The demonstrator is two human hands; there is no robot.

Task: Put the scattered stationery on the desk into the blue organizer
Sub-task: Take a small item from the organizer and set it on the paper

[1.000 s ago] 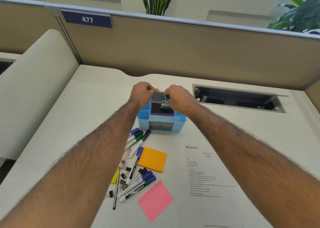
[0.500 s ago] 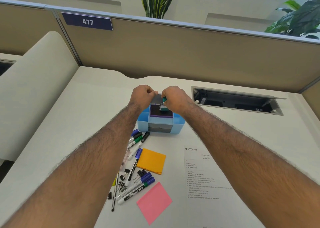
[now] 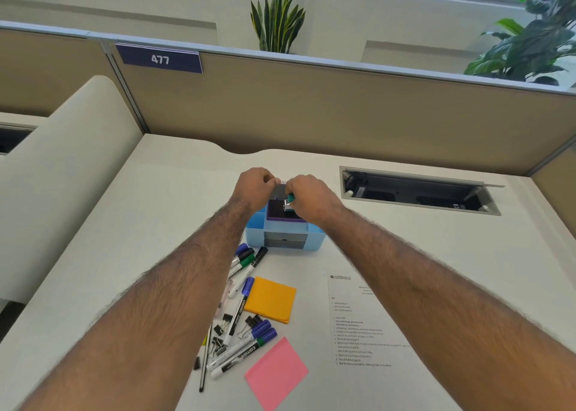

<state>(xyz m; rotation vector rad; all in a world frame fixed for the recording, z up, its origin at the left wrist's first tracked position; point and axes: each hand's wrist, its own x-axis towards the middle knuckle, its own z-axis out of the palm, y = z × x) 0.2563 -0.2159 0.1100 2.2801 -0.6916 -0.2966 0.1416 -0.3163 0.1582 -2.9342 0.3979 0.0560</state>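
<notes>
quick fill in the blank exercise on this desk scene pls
1. The sign on the partition reads ____.
2. The pad nearest the organizer is ____ in colour.
3. The printed sheet lies to the ____ of the markers.

Missing words: 477; orange; right
</notes>
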